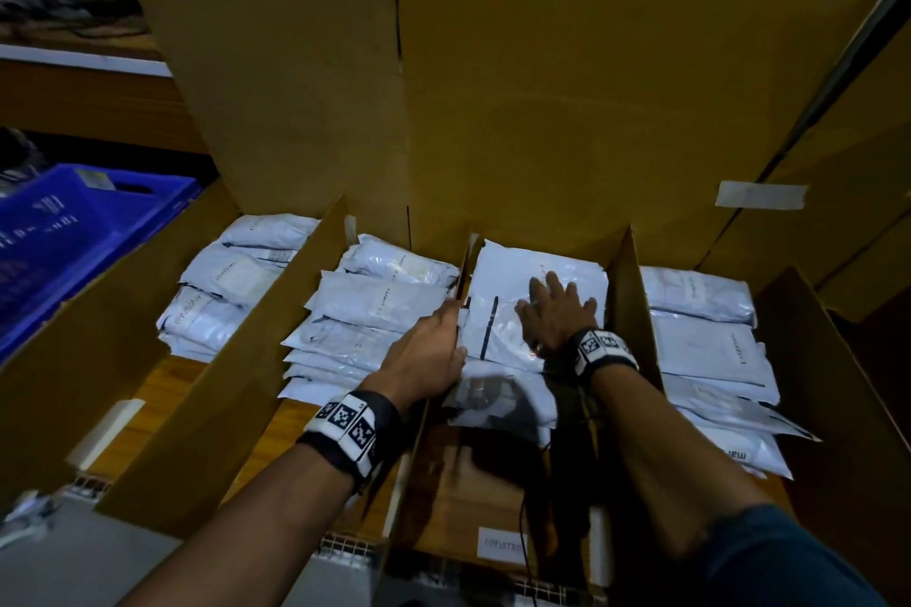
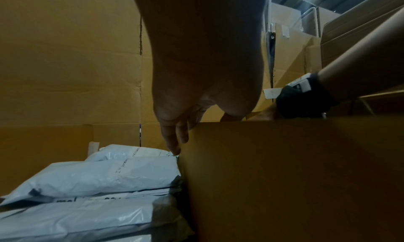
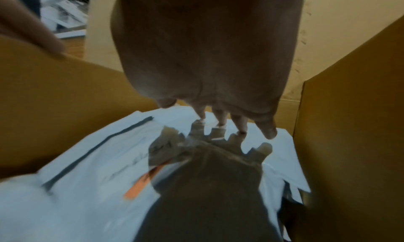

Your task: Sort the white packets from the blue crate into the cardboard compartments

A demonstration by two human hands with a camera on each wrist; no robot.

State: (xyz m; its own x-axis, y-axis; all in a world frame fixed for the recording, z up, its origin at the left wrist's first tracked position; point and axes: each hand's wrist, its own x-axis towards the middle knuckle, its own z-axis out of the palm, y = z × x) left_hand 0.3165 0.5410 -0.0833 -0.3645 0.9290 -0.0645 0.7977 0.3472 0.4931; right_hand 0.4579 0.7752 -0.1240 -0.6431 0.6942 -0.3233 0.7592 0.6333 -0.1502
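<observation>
Head view showed four cardboard compartments already stocked with white packets, so I judged the sorting well along. The blue crate (image 1: pixel 74 222) sat far to my left, its contents out of sight, so I could not tell how many packets were left to move.

My right hand (image 1: pixel 554 311) lay flat on the top packet (image 1: pixel 498 291) in the third compartment from the left, fingers (image 3: pixel 220 117) straight and spread, pressing rather than gripping, with nothing held. My left hand (image 1: pixel 426 352) rested on the divider (image 1: pixel 463 281) between the second and third compartments; its fingers (image 2: pixel 174 138) hung straight down the cardboard wall beside the neighbouring pile (image 2: pixel 104 175). Whether the thumb curled over the edge I could not tell.

The top packet lay flat, face up, its long axis running from me toward the back wall, skewed slightly against the dividers. A dark stripe (image 3: pixel 98 150) ran along that axis near its left edge. It looked placed, needing only settling before the next trip to the crate.
</observation>
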